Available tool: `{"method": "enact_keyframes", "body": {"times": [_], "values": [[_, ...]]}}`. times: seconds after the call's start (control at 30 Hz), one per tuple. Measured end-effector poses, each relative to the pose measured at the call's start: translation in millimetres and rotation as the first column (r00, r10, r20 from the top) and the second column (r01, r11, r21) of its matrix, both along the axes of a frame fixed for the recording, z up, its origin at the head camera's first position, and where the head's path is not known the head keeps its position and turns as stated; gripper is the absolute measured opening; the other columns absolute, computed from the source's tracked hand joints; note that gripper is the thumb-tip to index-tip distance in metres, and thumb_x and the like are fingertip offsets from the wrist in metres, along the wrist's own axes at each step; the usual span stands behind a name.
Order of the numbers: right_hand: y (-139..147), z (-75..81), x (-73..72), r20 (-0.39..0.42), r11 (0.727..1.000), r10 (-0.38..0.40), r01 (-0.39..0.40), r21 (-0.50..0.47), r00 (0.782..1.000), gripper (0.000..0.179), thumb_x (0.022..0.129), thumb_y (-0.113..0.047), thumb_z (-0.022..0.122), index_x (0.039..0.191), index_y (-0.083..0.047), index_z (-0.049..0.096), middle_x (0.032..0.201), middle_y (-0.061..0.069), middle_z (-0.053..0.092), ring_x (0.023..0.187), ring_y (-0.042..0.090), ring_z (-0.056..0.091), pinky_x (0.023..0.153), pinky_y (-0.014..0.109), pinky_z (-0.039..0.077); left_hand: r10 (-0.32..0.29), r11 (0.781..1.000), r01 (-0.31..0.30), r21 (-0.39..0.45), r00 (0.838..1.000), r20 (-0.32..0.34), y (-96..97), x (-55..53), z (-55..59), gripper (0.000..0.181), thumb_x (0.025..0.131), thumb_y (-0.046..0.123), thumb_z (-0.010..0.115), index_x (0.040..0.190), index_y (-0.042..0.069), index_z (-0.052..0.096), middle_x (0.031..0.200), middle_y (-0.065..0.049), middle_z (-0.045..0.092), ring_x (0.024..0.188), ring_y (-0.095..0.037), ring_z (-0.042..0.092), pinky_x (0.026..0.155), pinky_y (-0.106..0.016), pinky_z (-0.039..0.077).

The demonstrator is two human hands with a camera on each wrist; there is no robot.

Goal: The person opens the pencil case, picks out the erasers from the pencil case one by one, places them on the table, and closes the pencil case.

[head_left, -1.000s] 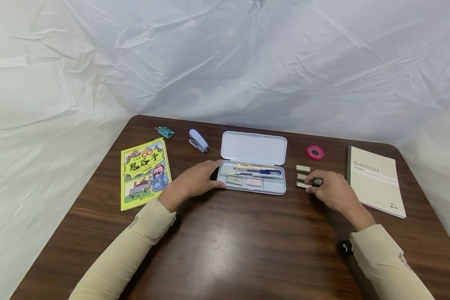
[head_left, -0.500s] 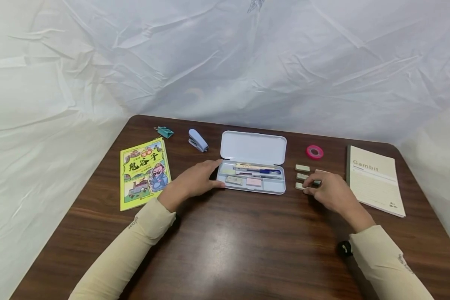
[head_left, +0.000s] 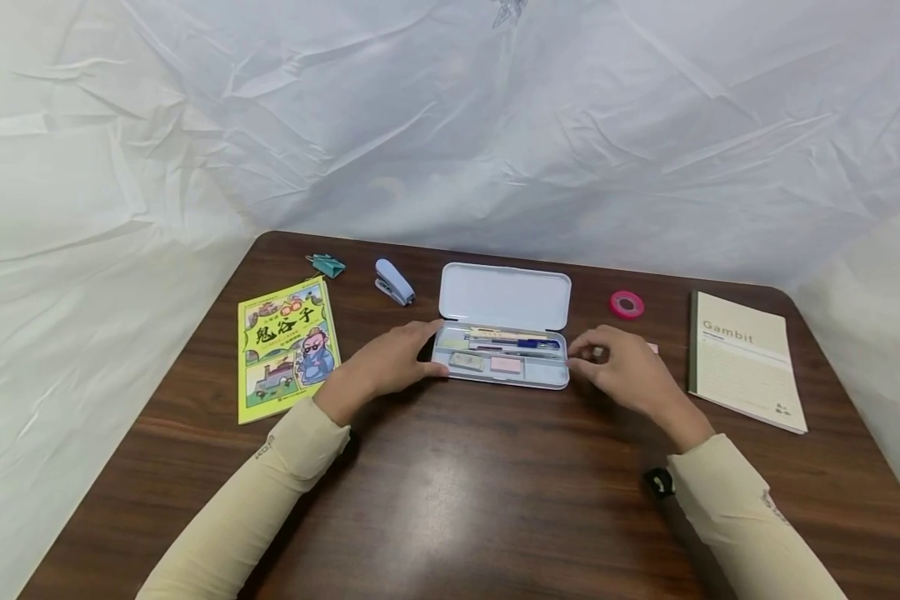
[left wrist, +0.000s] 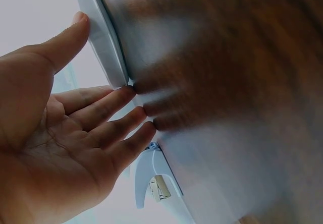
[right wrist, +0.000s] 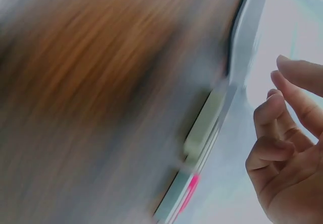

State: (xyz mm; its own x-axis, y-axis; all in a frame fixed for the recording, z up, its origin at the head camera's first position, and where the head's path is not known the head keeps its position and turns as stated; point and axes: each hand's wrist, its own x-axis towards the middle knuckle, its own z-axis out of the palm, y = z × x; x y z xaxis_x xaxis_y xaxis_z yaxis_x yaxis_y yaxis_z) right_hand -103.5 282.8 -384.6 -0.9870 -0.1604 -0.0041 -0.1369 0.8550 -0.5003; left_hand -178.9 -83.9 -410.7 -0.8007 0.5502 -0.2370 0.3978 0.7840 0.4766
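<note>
A pale blue pencil case (head_left: pixel 504 296) lies with its lid raised. Pens (head_left: pixel 537 343), a pale eraser (head_left: pixel 466 361) and a pink eraser (head_left: pixel 506 365) rest in its compartments. My left hand (head_left: pixel 390 360) is spread at the case's left end, thumb and straight fingers against it in the left wrist view. At the other end, my right hand (head_left: pixel 622 367) has its fingertips close by the rim. Thumb and index finger are nearly together, the other fingers loosely bent, with nothing seen between them. Pale green erasers (right wrist: pixel 204 125) stand beside this hand, mostly hidden in the head view.
At the left lie a yellow comic book (head_left: pixel 285 350), a teal clip (head_left: pixel 327 266) and a light blue stapler (head_left: pixel 394 282). On the right are a pink tape roll (head_left: pixel 627 304) and a cream notebook (head_left: pixel 746 358). White sheeting (head_left: pixel 450 150) hangs behind the table.
My right hand has let go of the nearest eraser in the group, after shifting it slightly, and moved left to the pencil case's right end. My left hand has stayed at the case.
</note>
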Motion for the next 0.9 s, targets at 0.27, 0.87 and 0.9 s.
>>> {"method": "enact_keyframes", "body": {"times": [0.27, 0.87, 0.9], "values": [[-51, -3.4, -15.7, -0.040, 0.996, 0.088, -0.087, 0.017, 0.995, 0.023, 0.105, -0.020, 0.085, 0.127, -0.013, 0.087, 0.117, 0.008, 0.083, 0.082, 0.018, 0.063, 0.067, 0.033, 0.050, 0.004, 1.000, -0.005, 0.009, 1.000, 0.017, -2.0, -8.5, -12.3, 0.092, 0.109, 0.055, 0.076, 0.181, 0.015, 0.035, 0.181, -0.017, 0.047, 0.168, -0.037, 0.048, 0.135, -0.058, 0.043], [-82, -14.5, -17.7, -0.065, 0.964, 0.183, -0.166, 0.207, 0.981, 0.017, 0.105, -0.020, 0.085, 0.120, -0.021, 0.093, 0.122, 0.001, 0.086, 0.090, 0.020, 0.078, 0.064, 0.038, 0.055, -0.010, 1.000, 0.010, 0.018, 1.000, 0.026, -1.5, -3.0, -2.7, 0.092, 0.110, 0.056, 0.074, 0.182, 0.014, 0.034, 0.182, -0.017, 0.045, 0.169, -0.036, 0.047, 0.136, -0.055, 0.043], [-83, -14.2, -17.9, -0.068, 0.963, 0.187, -0.169, 0.212, 0.980, 0.016, 0.105, -0.020, 0.085, 0.119, -0.021, 0.093, 0.121, 0.001, 0.086, 0.089, 0.020, 0.077, 0.064, 0.038, 0.056, -0.009, 1.000, 0.008, 0.018, 1.000, 0.025, -1.4, -2.6, -2.1, 0.092, 0.110, 0.055, 0.074, 0.182, 0.014, 0.034, 0.182, -0.017, 0.045, 0.169, -0.036, 0.047, 0.136, -0.055, 0.043]]}}
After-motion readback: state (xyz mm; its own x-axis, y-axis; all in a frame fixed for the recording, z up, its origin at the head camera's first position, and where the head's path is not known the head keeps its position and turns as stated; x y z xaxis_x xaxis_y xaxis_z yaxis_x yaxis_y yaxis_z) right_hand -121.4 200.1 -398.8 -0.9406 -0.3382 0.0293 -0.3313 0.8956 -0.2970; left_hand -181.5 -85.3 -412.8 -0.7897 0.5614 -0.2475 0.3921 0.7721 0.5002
